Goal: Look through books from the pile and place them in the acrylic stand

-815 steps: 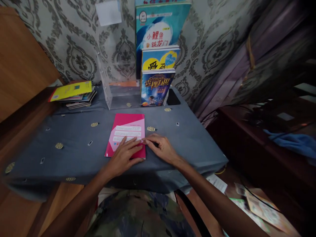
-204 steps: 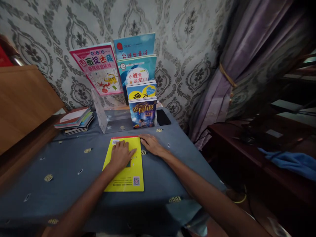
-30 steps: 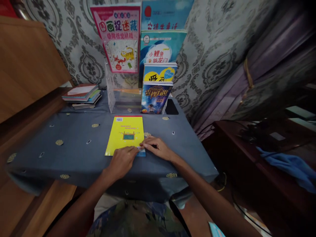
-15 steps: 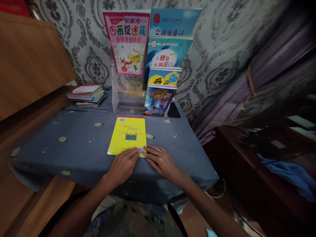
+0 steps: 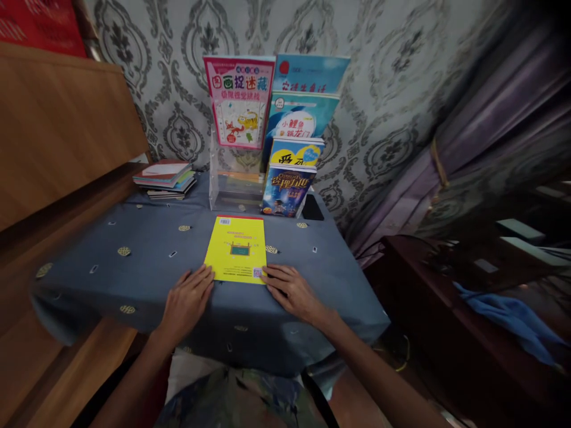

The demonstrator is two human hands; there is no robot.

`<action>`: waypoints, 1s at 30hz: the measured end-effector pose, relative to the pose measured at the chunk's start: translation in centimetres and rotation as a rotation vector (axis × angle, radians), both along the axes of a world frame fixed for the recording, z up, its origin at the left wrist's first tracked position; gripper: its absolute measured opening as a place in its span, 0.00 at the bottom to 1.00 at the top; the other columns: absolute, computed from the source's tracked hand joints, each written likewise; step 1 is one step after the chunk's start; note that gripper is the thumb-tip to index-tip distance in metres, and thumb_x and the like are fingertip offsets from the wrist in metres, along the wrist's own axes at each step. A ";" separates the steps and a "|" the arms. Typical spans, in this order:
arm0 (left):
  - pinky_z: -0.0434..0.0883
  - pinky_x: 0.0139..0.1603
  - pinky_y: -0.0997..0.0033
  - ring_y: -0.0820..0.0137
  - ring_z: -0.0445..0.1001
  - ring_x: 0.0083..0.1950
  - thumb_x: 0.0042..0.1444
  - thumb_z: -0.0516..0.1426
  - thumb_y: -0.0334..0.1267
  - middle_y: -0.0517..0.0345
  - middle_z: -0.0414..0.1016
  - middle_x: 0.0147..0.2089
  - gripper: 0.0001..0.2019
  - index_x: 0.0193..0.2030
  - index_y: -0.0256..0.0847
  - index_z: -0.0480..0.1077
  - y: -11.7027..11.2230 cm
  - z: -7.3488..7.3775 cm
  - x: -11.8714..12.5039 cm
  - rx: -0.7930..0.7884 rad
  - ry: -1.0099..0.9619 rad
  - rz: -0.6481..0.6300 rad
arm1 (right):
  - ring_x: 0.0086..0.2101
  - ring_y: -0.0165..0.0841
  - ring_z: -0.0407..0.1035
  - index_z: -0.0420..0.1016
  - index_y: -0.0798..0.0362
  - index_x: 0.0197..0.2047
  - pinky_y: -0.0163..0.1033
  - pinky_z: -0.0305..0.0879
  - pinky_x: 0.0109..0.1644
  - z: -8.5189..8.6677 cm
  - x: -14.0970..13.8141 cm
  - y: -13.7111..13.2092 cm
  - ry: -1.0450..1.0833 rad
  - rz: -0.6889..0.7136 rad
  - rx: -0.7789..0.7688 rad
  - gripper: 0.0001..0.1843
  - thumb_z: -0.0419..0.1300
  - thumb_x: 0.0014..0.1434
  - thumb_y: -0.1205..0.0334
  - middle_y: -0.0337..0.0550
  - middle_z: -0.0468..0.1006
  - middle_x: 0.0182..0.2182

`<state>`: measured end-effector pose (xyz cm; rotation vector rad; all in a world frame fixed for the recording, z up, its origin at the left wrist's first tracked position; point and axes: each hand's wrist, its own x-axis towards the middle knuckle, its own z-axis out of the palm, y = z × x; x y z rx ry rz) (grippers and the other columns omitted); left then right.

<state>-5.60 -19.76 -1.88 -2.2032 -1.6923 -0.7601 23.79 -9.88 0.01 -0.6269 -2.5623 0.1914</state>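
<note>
A yellow book [image 5: 236, 242] with a red strip along its far edge lies flat on the blue tablecloth, a barcode showing at its upper left. At its lower left corner rests my left hand [image 5: 190, 297], fingers stretched out and touching the edge. My right hand [image 5: 294, 291] lies by the lower right corner, its fingertips on the book's edge near a small QR code. Both hands are open, with the fingers fairly flat; neither grips the book. Behind the book stands a clear book rack [image 5: 232, 193].
The rack holds a pink book [image 5: 241, 104] and a blue-covered book [image 5: 285, 190] among others. A black phone [image 5: 313, 207] lies beside it. Left of the rack is a pile of books [image 5: 165, 178]. A wooden cabinet [image 5: 66, 119] borders the left; a dark red table [image 5: 401, 291] stands right.
My left hand has slid left along the book's near edge, from its lower right part to its lower left corner. The right hand stays at the right edge. The head view has tilted up slightly.
</note>
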 end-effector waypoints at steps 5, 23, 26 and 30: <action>0.71 0.58 0.52 0.59 0.77 0.58 0.70 0.46 0.38 0.48 0.79 0.55 0.18 0.53 0.39 0.76 0.2 -0.2 0.6 0.008 -0.045 0.031 | 0.54 0.43 0.72 0.79 0.49 0.54 0.55 0.69 0.56 -0.6 0.1 0.0 0.040 -0.033 -0.005 0.16 0.55 0.68 0.64 0.49 0.81 0.51; 0.67 0.48 0.61 0.60 0.72 0.53 0.64 0.55 0.39 0.52 0.75 0.54 0.05 0.44 0.43 0.69 3.8 3.0 0.0 -0.321 -0.080 0.009 | 0.62 0.43 0.63 0.71 0.54 0.62 0.56 0.60 0.63 0.6 -2.2 4.3 -0.097 -0.234 -0.227 0.22 0.50 0.69 0.59 0.52 0.72 0.62; 0.66 0.50 0.60 0.58 0.70 0.58 0.64 0.55 0.40 0.51 0.73 0.58 0.05 0.39 0.43 0.67 5.3 3.1 -0.6 -0.371 -0.074 -0.011 | 0.63 0.43 0.62 0.71 0.55 0.62 0.55 0.60 0.62 0.9 -3.7 7.4 -0.138 -0.291 -0.226 0.22 0.50 0.69 0.59 0.53 0.71 0.63; 0.64 0.51 0.59 0.58 0.70 0.58 0.64 0.55 0.40 0.50 0.72 0.58 0.07 0.36 0.42 0.66 9.0 3.5 -1.3 -0.396 -0.058 0.033 | 0.62 0.42 0.63 0.71 0.54 0.62 0.53 0.61 0.61 0.9 -5.5 11.4 -0.148 -0.374 -0.197 0.22 0.50 0.68 0.61 0.52 0.71 0.62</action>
